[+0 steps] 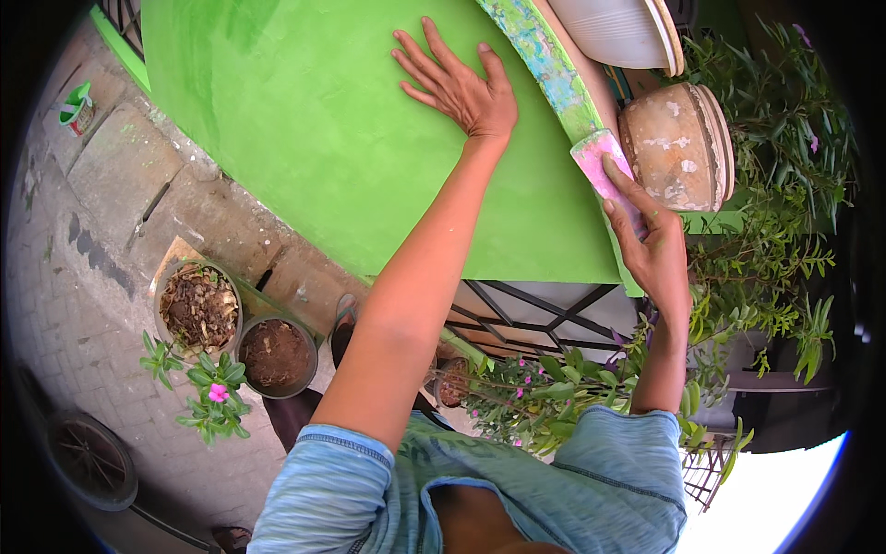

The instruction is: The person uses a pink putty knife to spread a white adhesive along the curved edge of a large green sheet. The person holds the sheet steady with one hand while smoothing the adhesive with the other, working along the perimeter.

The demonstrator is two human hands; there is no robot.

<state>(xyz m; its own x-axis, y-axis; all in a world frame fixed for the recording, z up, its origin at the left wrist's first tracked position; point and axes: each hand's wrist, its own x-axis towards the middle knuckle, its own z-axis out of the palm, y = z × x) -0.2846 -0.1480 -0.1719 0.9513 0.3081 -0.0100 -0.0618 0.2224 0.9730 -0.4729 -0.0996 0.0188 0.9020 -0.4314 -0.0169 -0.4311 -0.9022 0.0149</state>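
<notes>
Along patchy blue-green strip [540, 65] edging green wall [351, 175]: gripping pink block [599, 157] at strip's lower end w/ R hand [663, 247]; can't see all fingers. Resting L hand [472, 102], fingers spread wide, on wall face, well apart from block. Prob. best to hold block flat to strip, w/ light, even pressure & short strokes; avoid tipping onto a corner, for risk of gouging smooth paint. Mind knuckles nr weathered pot [669, 152], just beside block. Use L hand as brace; check rough spots betw. passes.

Pink block [591, 160] partly behind right hand [660, 249]
</notes>
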